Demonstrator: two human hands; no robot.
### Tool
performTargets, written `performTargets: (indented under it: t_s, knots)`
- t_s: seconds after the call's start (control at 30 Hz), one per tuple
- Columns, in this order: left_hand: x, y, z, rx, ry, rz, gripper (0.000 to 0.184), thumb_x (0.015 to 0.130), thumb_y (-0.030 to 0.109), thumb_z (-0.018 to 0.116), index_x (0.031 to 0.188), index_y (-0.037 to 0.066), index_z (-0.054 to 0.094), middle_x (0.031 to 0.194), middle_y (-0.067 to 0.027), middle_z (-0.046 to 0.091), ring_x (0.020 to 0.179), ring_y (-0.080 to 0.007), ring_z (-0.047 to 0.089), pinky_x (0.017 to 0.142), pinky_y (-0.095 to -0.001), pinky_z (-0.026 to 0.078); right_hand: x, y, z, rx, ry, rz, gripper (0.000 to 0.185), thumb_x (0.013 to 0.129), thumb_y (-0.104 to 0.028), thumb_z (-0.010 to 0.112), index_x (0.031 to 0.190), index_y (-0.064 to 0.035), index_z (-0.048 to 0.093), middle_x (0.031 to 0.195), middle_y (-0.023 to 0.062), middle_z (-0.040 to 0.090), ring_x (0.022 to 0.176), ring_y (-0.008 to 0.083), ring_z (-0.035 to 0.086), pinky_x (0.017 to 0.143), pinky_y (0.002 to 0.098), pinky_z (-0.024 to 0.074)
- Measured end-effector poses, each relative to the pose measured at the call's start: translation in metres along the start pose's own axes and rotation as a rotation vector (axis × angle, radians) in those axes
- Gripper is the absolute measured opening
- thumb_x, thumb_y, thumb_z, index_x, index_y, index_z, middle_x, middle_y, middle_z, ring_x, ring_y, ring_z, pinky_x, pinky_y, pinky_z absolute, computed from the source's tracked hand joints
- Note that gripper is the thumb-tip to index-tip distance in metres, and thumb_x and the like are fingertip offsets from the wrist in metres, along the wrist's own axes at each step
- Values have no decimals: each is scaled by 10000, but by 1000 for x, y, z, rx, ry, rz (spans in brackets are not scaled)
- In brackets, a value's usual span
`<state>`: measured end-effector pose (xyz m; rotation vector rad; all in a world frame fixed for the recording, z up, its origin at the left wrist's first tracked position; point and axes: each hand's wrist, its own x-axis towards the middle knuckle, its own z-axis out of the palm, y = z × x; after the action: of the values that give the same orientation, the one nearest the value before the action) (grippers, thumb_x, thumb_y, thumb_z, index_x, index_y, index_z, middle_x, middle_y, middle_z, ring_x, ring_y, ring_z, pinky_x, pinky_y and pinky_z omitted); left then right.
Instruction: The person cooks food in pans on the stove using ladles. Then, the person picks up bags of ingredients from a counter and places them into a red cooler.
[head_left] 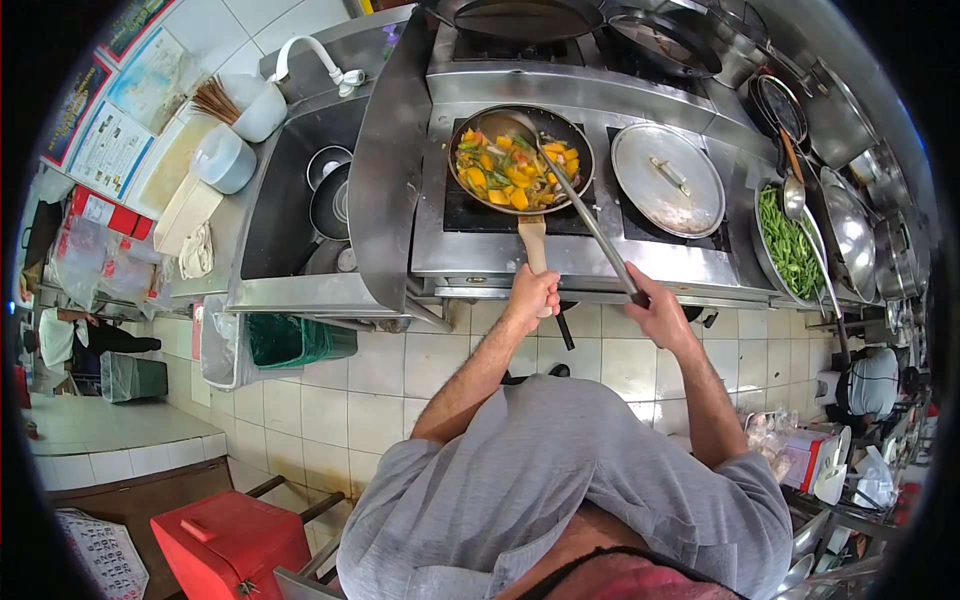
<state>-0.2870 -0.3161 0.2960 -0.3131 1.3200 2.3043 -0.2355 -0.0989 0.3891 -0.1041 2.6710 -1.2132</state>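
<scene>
A frying pan [589,155] stands on the stove with chopped orange and green vegetables [505,172] in it. My left hand [534,293] is closed round the pan's light-coloured handle [533,243]. In my right hand [660,308] is the end of a long metal ladle [590,222], gripped with the fingers wrapped round it. The ladle slants up to the left, and its bowl rests among the vegetables near the pan's far side. Just right of the pan, a round metal lid [640,195] lies over the neighbouring burner.
A bowl of green beans [785,240] with a wooden-handled ladle [793,198] stands at the right. More pans [665,45] sit at the back. Left of the stove is a sink [290,190] holding pans, behind a metal partition [385,160]. Bins [300,340] stand below.
</scene>
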Motion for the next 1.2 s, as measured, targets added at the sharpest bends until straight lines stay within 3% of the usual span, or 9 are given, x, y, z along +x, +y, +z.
performTargets:
  t_s: [0.1,0.27,0.37,0.57,0.77,0.97,1.03,1.13,1.2]
  knots:
    - [11,1,-7,2,-1,1,137,795,63,542,756,64,411,584,-2,417,387,-89,386,345,-289,387,-23,0,-21,-174,28,-131,619,759,-20,561,1346,-117,390,637,72,485,538,127,449,516,274,410]
    - [6,-6,3,24,51,70,107,754,47,522,724,65,420,540,-4,409,372,-105,404,326,-299,375,-36,1,-32,-361,49,-129,636,725,37,544,1325,-123,405,883,203,616,750,346,604,700,419,477]
    - [-4,-11,16,81,64,33,96,759,64,518,708,61,438,505,-12,398,354,-119,408,303,-309,357,-35,-5,-24,-356,67,-87,618,751,-6,557,1331,-137,389,887,189,606,800,357,593,725,418,477]
    - [9,-3,3,77,90,69,125,767,69,521,697,46,420,528,-17,413,351,-114,380,313,-307,367,-51,-33,-21,285,-130,213,591,776,-12,571,1336,-45,386,654,12,497,500,78,423,456,259,385]
    - [15,-1,-2,62,44,74,147,784,68,538,709,53,413,558,-13,413,370,-93,392,324,-295,366,-38,-13,-23,-105,-8,11,560,759,-9,570,1298,-37,419,613,120,506,551,179,491,571,306,432]
    - [6,-2,2,30,62,35,120,790,68,537,766,34,424,569,-18,430,374,-98,421,311,-289,376,14,12,-16,-271,200,-107,599,743,7,560,1315,-32,386,828,232,585,714,368,571,656,399,455]
    - [3,1,5,10,75,38,125,796,74,538,757,34,426,565,-15,429,372,-97,422,313,-289,381,31,31,5,-248,209,-89,619,747,4,559,1331,-34,357,784,190,587,715,329,580,653,392,457]
    - [2,2,6,-6,82,43,139,805,84,539,737,34,429,558,-12,428,370,-95,424,317,-287,387,32,9,32,271,135,129,622,787,-7,546,1365,-31,318,610,11,479,408,76,412,355,241,335]
    - [2,3,5,1,78,43,147,809,88,538,726,34,430,554,-10,428,370,-95,425,319,-286,389,24,-12,33,384,71,179,618,788,-27,545,1363,-28,319,633,21,491,418,87,438,373,254,365]
